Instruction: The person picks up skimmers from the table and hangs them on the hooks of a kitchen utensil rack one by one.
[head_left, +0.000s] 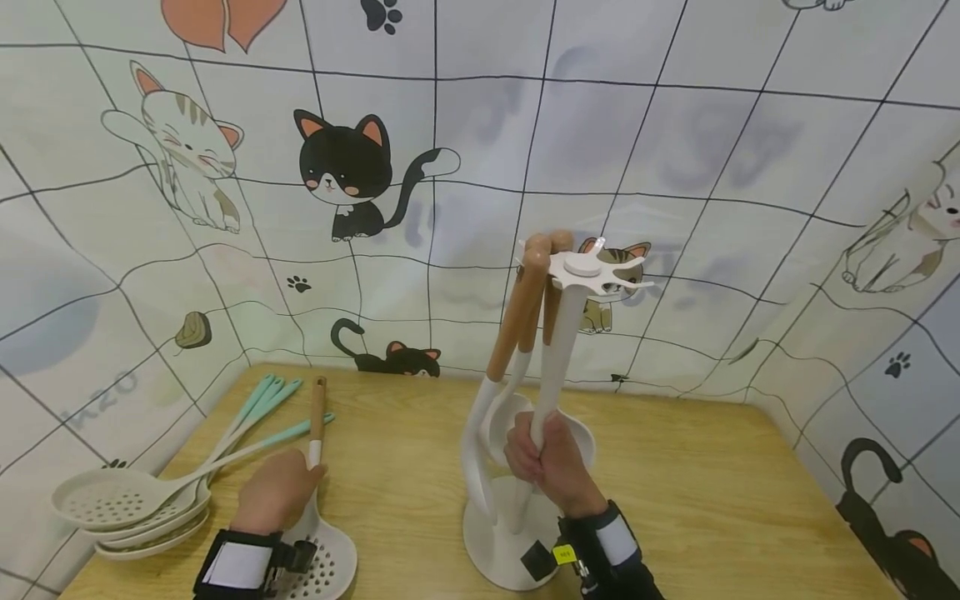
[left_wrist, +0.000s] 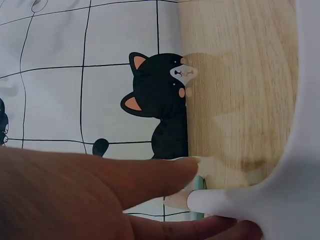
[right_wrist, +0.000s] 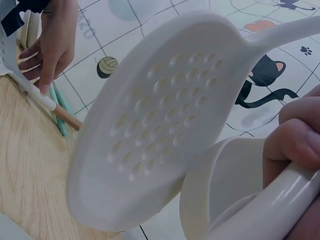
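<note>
Head view: right grip (head_left: pixel 551 458) is wrapped around the pole of the white utensil stand (head_left: pixel 558 358), right of centre in the frame. At least 3 wooden handles (head_left: pixel 510 325) cluster by its top, while arms on the right side look bare. Lower left, the left grip (head_left: pixel 273 492) rests at the neck of a wooden-handled skimmer (head_left: pixel 335 558) lying on the bench (head_left: pixel 405 475), beside a stack of teal-handled skimmers (head_left: pixel 112 500). I judge the step in hand as managing this skimmer while steadying the stand.

Left wrist view: thumb and fingers straddle the skimmer's neck at bottom centre; I cannot tell whether they clamp it. Raising it would call for a firm pinch there.

Right wrist view: a hanging skimmer (right_wrist: pixel 165 110) fills the centre, near the curled right fingers (right_wrist: pixel 295 145). Any hanging move would probably need a bare arm and a still pole.
</note>
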